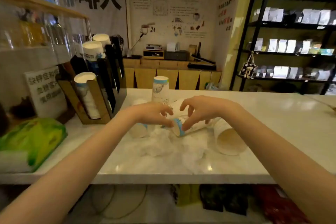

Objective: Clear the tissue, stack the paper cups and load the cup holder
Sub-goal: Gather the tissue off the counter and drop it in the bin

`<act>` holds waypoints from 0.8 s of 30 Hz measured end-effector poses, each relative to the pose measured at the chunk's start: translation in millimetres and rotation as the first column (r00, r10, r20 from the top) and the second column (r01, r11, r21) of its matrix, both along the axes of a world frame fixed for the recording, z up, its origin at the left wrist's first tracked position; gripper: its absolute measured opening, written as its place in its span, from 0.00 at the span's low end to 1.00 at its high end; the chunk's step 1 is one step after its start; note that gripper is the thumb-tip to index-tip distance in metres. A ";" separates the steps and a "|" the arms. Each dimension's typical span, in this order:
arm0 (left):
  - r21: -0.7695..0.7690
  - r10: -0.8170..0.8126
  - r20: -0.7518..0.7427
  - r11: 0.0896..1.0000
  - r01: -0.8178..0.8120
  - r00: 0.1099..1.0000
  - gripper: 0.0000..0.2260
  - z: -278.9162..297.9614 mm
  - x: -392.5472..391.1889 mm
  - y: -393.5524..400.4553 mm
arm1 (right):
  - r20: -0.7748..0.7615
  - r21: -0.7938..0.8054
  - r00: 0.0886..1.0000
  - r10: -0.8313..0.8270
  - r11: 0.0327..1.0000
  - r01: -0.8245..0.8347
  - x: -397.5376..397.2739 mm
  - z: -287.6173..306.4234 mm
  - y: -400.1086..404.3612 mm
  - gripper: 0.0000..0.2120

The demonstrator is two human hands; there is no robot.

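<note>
Crumpled white tissue (171,148) lies on the white counter (272,114) in front of me. Several paper cups lie on their sides around it. A small blue-banded cup (179,129) lies in the middle, and both my left hand (154,114) and my right hand (198,109) touch its rim with their fingertips. A large cup (228,137) lies to the right with its mouth toward me. Another cup (139,130) lies under my left hand. An upside-down stack of cups (161,90) stands behind. The wooden cup holder (96,96) at the left holds three cup stacks.
A green and white tissue pack (31,142) lies at the counter's left front. A white sign (46,91) stands beside the holder. Bags sit on the shelf below the counter. A black rack with packets stands at the far right.
</note>
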State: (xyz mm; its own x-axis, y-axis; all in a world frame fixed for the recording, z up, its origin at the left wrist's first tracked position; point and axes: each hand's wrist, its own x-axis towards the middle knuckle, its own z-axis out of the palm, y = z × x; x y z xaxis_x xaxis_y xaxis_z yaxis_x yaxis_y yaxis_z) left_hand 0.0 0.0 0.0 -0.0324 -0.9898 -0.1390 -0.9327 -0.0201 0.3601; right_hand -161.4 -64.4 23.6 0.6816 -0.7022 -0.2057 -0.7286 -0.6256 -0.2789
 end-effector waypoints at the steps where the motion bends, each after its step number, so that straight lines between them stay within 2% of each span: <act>1: 0.027 -0.010 0.021 1.000 0.010 1.000 0.25 -5.9 -0.5 2.0 | -0.029 0.009 1.000 -0.006 1.000 0.007 1.2 -5.2 2.7 0.36; 7: 0.103 -0.055 0.123 0.994 0.043 0.991 0.24 -55.6 4.9 2.8 | -0.143 0.071 0.990 -0.013 0.997 0.023 0.8 -42.9 12.1 0.36; 11: 0.021 -0.053 0.137 0.999 0.050 0.989 0.23 -74.9 -0.7 3.7 | -0.203 0.084 0.979 -0.005 0.996 0.022 1.0 -61.2 13.9 0.35; 14: -0.063 -0.002 0.099 0.998 0.008 0.995 0.20 -82.5 0.1 5.6 | -0.229 0.039 0.973 0.017 0.999 -0.009 1.4 -74.0 13.3 0.30; 18: -0.160 0.073 0.014 0.985 -0.070 0.997 0.16 -84.6 0.2 12.9 | -0.164 -0.049 0.985 0.053 0.997 -0.062 -0.5 -79.7 13.4 0.16; 24: -0.189 0.129 -0.249 0.966 -0.178 0.960 0.16 -70.2 3.1 40.3 | 0.050 -0.076 0.996 0.071 0.995 -0.067 -13.4 -60.0 31.9 0.13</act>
